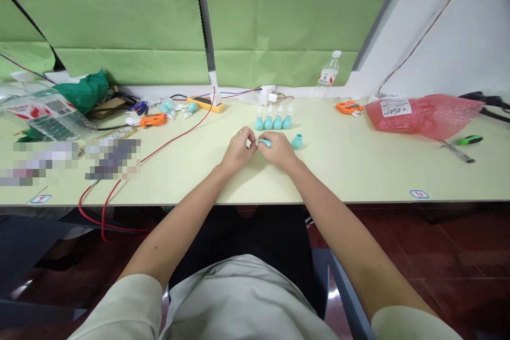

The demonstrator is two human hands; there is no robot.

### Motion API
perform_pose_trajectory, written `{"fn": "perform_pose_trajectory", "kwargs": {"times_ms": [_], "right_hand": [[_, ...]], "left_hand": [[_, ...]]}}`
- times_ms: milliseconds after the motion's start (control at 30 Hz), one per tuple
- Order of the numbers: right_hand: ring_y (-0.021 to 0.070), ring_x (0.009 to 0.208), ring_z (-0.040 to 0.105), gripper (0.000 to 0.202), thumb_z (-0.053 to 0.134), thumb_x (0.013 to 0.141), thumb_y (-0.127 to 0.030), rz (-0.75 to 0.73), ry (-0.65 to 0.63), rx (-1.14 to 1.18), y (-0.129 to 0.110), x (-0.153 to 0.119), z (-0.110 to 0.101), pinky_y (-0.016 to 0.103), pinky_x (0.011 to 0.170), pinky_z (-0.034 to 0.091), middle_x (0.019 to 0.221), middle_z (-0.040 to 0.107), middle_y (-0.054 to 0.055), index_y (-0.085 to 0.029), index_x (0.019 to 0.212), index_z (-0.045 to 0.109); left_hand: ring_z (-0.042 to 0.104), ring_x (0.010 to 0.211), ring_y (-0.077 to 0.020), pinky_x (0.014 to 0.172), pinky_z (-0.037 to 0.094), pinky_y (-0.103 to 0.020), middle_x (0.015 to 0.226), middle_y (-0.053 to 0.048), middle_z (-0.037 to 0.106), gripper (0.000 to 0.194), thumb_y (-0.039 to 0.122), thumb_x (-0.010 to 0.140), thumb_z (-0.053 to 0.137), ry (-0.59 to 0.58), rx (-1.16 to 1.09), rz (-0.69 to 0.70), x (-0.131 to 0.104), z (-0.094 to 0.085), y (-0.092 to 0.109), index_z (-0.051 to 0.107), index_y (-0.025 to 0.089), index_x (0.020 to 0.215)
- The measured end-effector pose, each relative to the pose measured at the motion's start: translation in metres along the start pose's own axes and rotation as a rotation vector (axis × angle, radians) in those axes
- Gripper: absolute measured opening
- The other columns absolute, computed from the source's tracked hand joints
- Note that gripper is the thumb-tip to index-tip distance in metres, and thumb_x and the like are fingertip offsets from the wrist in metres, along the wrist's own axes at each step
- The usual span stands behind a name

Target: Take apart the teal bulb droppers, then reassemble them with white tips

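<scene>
My right hand (278, 149) is closed round a small teal piece (264, 142) near the middle of the table. My left hand (240, 150) meets it from the left, its fingers pinched at the pale end of the piece; what lies between those fingertips is too small to make out. Just beyond my hands stand several teal bulbs (278, 122) in a row, upright, with clear pointed tips. One more teal bulb (297, 142), without a tip, rests to the right of my right hand.
Orange tools (349, 108) and a red plastic bag (424, 116) lie at the right. A clear bottle (329, 75) stands at the back. Red wires (175, 138) cross the table (358, 170) at the left, beside a large bottle (51, 114) and a green bag (85, 90).
</scene>
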State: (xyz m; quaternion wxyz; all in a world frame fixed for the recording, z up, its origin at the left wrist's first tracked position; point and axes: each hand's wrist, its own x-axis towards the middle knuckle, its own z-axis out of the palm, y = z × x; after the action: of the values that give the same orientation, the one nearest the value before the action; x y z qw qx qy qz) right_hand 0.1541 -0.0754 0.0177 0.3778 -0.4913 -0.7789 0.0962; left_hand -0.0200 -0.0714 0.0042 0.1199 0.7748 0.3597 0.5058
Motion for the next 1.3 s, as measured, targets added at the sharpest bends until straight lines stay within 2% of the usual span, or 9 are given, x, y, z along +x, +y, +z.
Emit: {"fn": "perform_pose_trajectory", "kwargs": {"times_ms": [467,567,700,833,933,1000,1067,1167,1300], "right_hand": [[0.0275,0.102,0.072,0.023,0.058,0.090,-0.024,0.032,-0.014,-0.029,-0.004,0.002,-0.002,0.036,0.093,0.050,0.106,0.082,0.009,-0.020,0.096,0.080],[0.0279,0.102,0.072,0.023,0.059,0.090,-0.025,0.043,-0.022,-0.026,-0.004,0.002,-0.003,0.036,0.092,0.050,0.106,0.082,0.009,-0.020,0.097,0.080],[0.0292,0.099,0.071,0.023,0.060,0.088,-0.027,0.094,-0.017,-0.045,-0.001,0.001,-0.005,0.037,0.089,0.050,0.104,0.082,0.010,-0.019,0.095,0.080],[0.0260,0.090,0.070,0.025,0.059,0.087,-0.030,0.152,0.115,0.054,0.002,0.005,-0.016,0.036,0.087,0.051,0.094,0.080,0.008,-0.018,0.094,0.080],[0.0238,0.087,0.069,0.025,0.057,0.085,-0.030,0.172,0.272,0.205,0.003,0.007,-0.036,0.035,0.084,0.053,0.087,0.077,0.007,-0.018,0.090,0.078],[0.0229,0.080,0.068,0.025,0.056,0.084,-0.031,0.230,0.357,0.322,0.002,0.005,-0.051,0.034,0.076,0.054,0.080,0.073,0.005,-0.018,0.088,0.077],[0.0210,0.070,0.064,0.025,0.056,0.083,-0.031,0.279,0.378,0.439,0.003,-0.001,-0.066,0.033,0.064,0.052,0.074,0.069,0.004,-0.019,0.089,0.077],[0.0185,0.061,0.059,0.021,0.060,0.084,-0.031,0.338,0.305,0.527,0.006,-0.017,-0.083,0.031,0.054,0.046,0.073,0.068,0.005,-0.018,0.087,0.076],[0.0192,0.064,0.061,0.017,0.064,0.085,-0.031,0.353,0.017,0.440,0.012,-0.032,-0.089,0.031,0.055,0.046,0.076,0.071,0.007,-0.019,0.079,0.074]], "left_hand": [[0.053,0.083,-0.0164,0.066,0.047,-0.029,0.090,-0.001,0.051,0.032,-0.002,0.079,0.057,0.097,0.126,0.114,0.001,0.003,-0.009,0.042,0.024,0.089],[0.053,0.083,-0.0160,0.060,0.046,-0.026,0.091,-0.001,0.051,0.029,0.000,0.081,0.057,0.109,0.087,0.070,0.001,0.000,-0.006,0.043,0.024,0.091],[0.056,0.086,-0.0160,0.056,0.048,-0.023,0.093,-0.002,0.052,0.025,0.006,0.082,0.060,0.200,-0.003,-0.067,0.003,-0.005,-0.004,0.047,0.023,0.095],[0.062,0.092,-0.0151,0.058,0.050,-0.020,0.099,-0.003,0.057,0.025,0.010,0.085,0.060,0.221,-0.092,-0.161,0.005,-0.006,-0.002,0.049,0.023,0.103],[0.063,0.094,-0.0146,0.061,0.051,-0.020,0.102,-0.004,0.062,0.027,0.010,0.087,0.059,0.154,-0.113,-0.141,0.003,-0.006,0.001,0.053,0.024,0.110],[0.063,0.093,-0.0135,0.066,0.052,-0.021,0.105,-0.005,0.065,0.030,0.008,0.088,0.056,0.088,-0.104,-0.104,0.001,-0.005,0.003,0.055,0.024,0.114],[0.064,0.089,-0.0118,0.072,0.052,-0.023,0.105,-0.004,0.068,0.033,0.006,0.088,0.054,0.035,-0.082,-0.072,0.000,-0.004,0.002,0.056,0.024,0.116],[0.063,0.083,-0.0107,0.076,0.051,-0.026,0.101,-0.003,0.071,0.034,0.005,0.088,0.053,-0.006,-0.039,-0.058,-0.002,-0.003,-0.001,0.058,0.023,0.117],[0.064,0.083,-0.0123,0.076,0.050,-0.027,0.098,-0.003,0.072,0.030,0.004,0.087,0.053,-0.037,0.002,-0.049,-0.002,-0.001,-0.004,0.061,0.022,0.110]]}}
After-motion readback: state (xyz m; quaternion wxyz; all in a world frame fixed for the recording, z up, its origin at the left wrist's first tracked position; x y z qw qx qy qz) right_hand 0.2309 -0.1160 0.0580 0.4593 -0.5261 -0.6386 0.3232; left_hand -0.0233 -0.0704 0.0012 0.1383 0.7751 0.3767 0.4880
